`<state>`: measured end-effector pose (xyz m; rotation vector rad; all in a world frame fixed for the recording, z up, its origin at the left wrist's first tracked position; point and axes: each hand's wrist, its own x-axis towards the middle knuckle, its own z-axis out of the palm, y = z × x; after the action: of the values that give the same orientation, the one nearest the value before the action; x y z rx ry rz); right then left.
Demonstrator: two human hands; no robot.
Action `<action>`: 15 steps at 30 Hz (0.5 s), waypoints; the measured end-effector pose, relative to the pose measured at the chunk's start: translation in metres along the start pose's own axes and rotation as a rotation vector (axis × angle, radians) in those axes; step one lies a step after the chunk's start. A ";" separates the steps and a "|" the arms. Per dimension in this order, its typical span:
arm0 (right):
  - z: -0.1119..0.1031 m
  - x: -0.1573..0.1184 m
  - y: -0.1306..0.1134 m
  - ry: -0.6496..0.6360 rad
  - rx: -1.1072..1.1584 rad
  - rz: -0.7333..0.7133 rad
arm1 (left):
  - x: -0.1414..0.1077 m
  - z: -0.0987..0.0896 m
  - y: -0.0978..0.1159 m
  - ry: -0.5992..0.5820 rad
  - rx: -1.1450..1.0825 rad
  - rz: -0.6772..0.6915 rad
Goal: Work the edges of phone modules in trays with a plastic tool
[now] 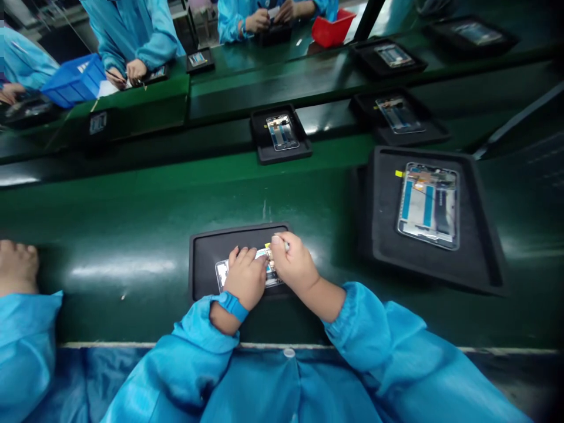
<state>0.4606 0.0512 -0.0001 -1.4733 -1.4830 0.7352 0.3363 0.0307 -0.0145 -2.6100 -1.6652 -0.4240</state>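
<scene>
In front of me a phone frame (223,268) with exposed inner parts lies in a shallow black foam tray (203,249). My left hand (244,277), a blue band at its wrist, rests on the frame with fingers laid over it and thumb stretched to the right. My right hand (293,262) is closed at the frame's right end, beside a small yellow tab (267,245). A pale, rounded end of a thin tool (286,246) shows between its fingers; the rest is hidden, as is the spot it works on.
To the right, stacked black trays (383,223) carry another phone frame (429,205) with blue strips. Ahead stands a single tray (259,144) with a phone frame; more trays lie farther off. A co-worker's hand (17,267) rests at far left. A blue bin (73,82) and red bin (332,30) stand opposite.
</scene>
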 end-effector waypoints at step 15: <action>-0.001 -0.003 0.001 0.027 -0.022 -0.005 | 0.002 -0.005 0.002 -0.067 -0.010 -0.016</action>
<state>0.4617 0.0479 -0.0010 -1.4897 -1.4782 0.6951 0.3376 0.0309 -0.0088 -2.6485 -1.7088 -0.3501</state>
